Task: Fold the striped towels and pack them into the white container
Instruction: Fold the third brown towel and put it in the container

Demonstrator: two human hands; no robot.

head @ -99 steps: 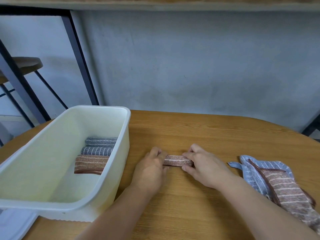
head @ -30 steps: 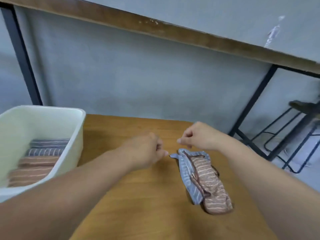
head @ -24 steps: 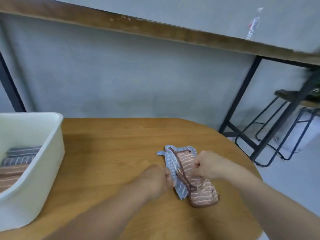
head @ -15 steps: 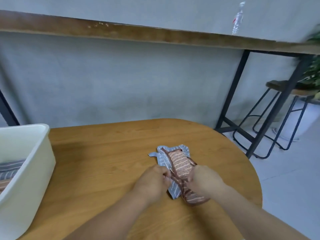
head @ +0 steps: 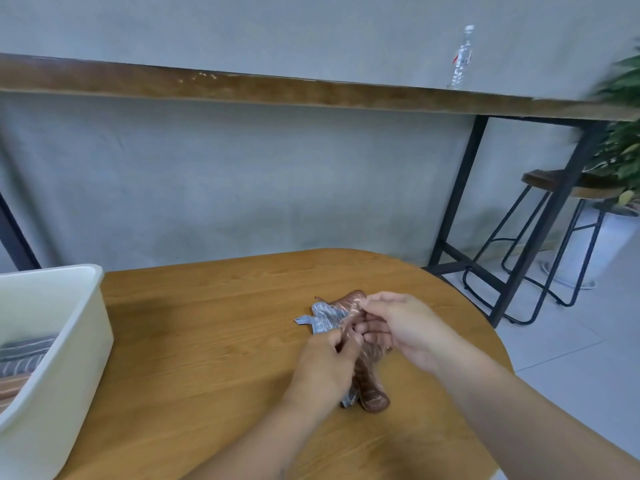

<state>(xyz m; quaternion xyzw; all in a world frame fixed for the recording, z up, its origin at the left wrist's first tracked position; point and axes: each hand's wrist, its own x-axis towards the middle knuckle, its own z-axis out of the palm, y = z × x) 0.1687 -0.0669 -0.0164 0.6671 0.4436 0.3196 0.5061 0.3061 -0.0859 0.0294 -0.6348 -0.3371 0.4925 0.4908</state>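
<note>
A brown striped towel [head: 370, 386] lies crumpled over a blue striped towel [head: 323, 318] on the round wooden table [head: 207, 341]. My left hand [head: 323, 370] pinches the brown towel at its near edge. My right hand [head: 398, 325] pinches a far corner of the same brown towel and lifts it off the pile. The white container [head: 52, 358] stands at the left edge of the view, with folded grey and brown striped towels [head: 20, 355] inside it.
The table's rounded right edge drops to a tiled floor. Black metal stools [head: 554, 237] stand beyond it at the right. A wooden shelf [head: 277, 88] with a clear bottle [head: 460, 60] runs along the grey wall, and a green plant [head: 623, 133] shows at the far right.
The folded brown towel from the table is now in the container. Both hands moved right to the towel pile and took hold of the brown towel; the right hand has raised its far corner.
</note>
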